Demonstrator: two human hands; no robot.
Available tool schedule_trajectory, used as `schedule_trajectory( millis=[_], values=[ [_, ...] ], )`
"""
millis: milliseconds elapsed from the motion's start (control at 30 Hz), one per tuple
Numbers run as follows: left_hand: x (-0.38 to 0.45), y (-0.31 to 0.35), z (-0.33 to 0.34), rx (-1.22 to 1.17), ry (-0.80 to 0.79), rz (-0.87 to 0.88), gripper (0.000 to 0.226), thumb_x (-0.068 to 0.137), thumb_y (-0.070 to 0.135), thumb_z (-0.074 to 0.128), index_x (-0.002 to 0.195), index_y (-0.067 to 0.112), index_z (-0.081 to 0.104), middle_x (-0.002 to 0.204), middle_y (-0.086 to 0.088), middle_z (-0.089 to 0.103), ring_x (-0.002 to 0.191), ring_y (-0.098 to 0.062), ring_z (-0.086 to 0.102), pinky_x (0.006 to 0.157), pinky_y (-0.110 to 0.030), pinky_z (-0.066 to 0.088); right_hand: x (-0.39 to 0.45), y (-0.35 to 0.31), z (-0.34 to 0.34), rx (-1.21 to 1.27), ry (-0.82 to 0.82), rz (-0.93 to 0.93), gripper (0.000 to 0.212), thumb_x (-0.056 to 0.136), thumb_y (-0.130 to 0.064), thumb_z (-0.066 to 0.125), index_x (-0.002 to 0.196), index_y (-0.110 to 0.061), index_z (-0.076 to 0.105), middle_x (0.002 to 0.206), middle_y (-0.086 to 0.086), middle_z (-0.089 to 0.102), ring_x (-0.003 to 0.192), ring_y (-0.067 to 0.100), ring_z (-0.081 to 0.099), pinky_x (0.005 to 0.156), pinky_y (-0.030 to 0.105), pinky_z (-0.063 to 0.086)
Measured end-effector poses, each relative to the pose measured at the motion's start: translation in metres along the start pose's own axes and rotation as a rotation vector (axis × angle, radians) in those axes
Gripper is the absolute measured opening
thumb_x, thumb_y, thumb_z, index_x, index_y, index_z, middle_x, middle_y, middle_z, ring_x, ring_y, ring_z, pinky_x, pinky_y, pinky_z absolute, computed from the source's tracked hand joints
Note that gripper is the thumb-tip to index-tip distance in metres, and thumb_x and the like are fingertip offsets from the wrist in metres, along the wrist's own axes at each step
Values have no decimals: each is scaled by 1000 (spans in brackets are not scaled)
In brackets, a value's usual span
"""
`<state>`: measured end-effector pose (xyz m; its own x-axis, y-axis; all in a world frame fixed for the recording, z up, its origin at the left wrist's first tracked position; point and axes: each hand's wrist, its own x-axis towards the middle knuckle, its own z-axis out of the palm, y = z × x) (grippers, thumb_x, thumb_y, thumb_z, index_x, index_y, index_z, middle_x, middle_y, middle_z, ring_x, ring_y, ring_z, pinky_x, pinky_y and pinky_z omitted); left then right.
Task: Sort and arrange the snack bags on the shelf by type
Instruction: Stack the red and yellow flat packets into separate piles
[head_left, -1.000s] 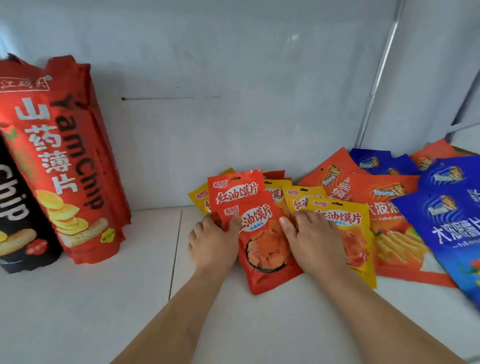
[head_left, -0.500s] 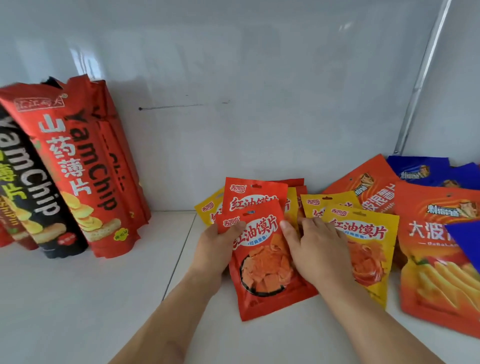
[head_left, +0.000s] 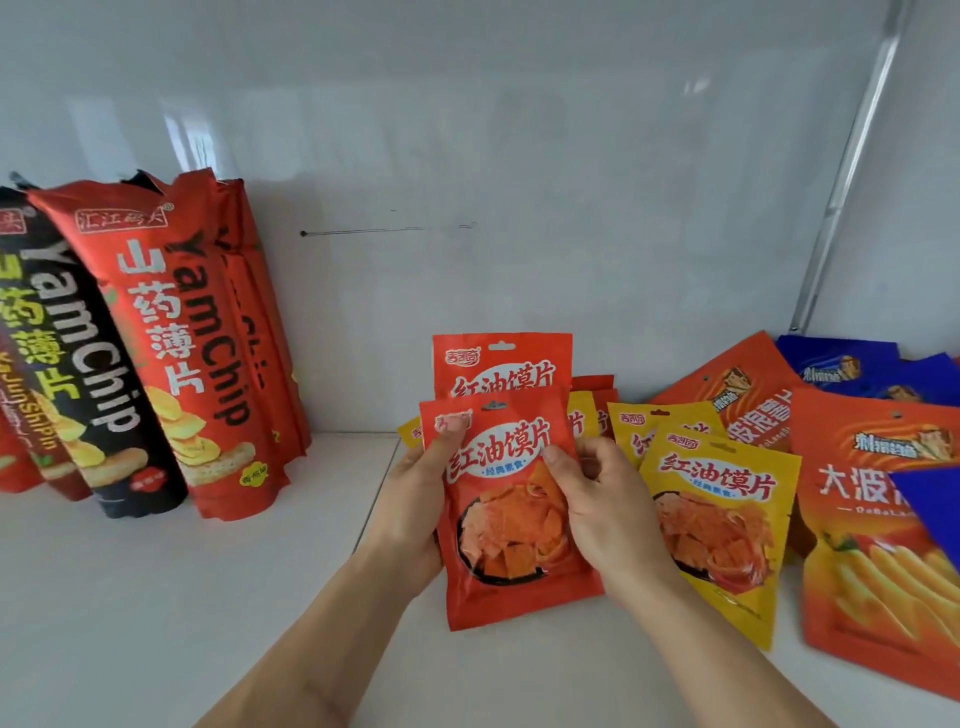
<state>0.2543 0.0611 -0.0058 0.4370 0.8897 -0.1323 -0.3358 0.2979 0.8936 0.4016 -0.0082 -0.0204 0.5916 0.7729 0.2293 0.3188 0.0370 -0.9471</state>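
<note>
A small red snack bag (head_left: 511, 525) is lifted off the white shelf (head_left: 156, 597) at centre. My left hand (head_left: 415, 499) grips its left edge, thumb on the top corner. My right hand (head_left: 602, 509) holds its right edge, thumb on the front. A second red bag (head_left: 501, 364) stands right behind it, and I cannot tell whether my hands hold it too. Yellow bags of the same kind (head_left: 722, 514) lie to the right, with more yellow and red ones partly hidden behind.
Tall red YamChip bags (head_left: 176, 338) and a black YamChip bag (head_left: 88, 374) stand against the back wall at left. Large orange bags (head_left: 878, 551) and blue bags (head_left: 852, 369) lie at right. A metal upright (head_left: 841, 182) runs up the right corner.
The front red bag has risen and now stands more upright in both hands. My right fingers have curled off the yellow bags onto its edge. The view has shifted left and closer.
</note>
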Motion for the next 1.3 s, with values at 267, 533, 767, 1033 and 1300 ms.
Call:
schedule_trajectory(
  millis=[267, 533, 767, 1033, 1300],
  values=[
    [5, 2, -5, 99, 63, 14, 24, 94, 19, 68, 117, 13, 68, 102, -10, 79, 90, -33, 77, 86, -53, 60, 12, 2, 4, -164, 17, 7, 35, 94, -53, 53, 102, -19, 62, 96, -11, 66, 92, 11, 63, 79, 29, 49],
    [21, -1, -24, 99, 211, 26, 15, 97, 24, 66, 111, 17, 67, 92, -5, 80, 83, -30, 78, 83, -51, 61, 31, 12, -8, -489, 94, 74, 58, 100, -55, 36, 138, -14, 50, 136, 6, 58, 124, 28, 54, 96, 39, 44],
    [26, -8, -21, 129, 203, 15, 16, 97, 27, 67, 110, 20, 67, 90, -2, 80, 81, -26, 78, 74, -43, 62, 32, 9, -9, -412, 41, 82, 49, 104, -44, 35, 143, -17, 45, 138, 6, 57, 126, 27, 53, 100, 38, 42],
    [31, -12, -26, 153, 201, 7, 19, 97, 29, 67, 114, 21, 66, 97, -4, 80, 89, -30, 77, 89, -54, 59, 41, 23, -21, -689, 67, 143, 35, 104, -35, 33, 116, -14, 58, 112, 9, 65, 103, 32, 59, 75, 36, 43],
    [35, -19, -25, 193, 184, 31, 23, 96, 34, 68, 116, 24, 66, 99, -1, 80, 91, -27, 77, 90, -54, 59, 45, 10, -32, -226, 97, 255, 34, 101, -33, 51, 116, -7, 66, 117, 12, 66, 103, 31, 59, 90, 40, 47]
  ],
)
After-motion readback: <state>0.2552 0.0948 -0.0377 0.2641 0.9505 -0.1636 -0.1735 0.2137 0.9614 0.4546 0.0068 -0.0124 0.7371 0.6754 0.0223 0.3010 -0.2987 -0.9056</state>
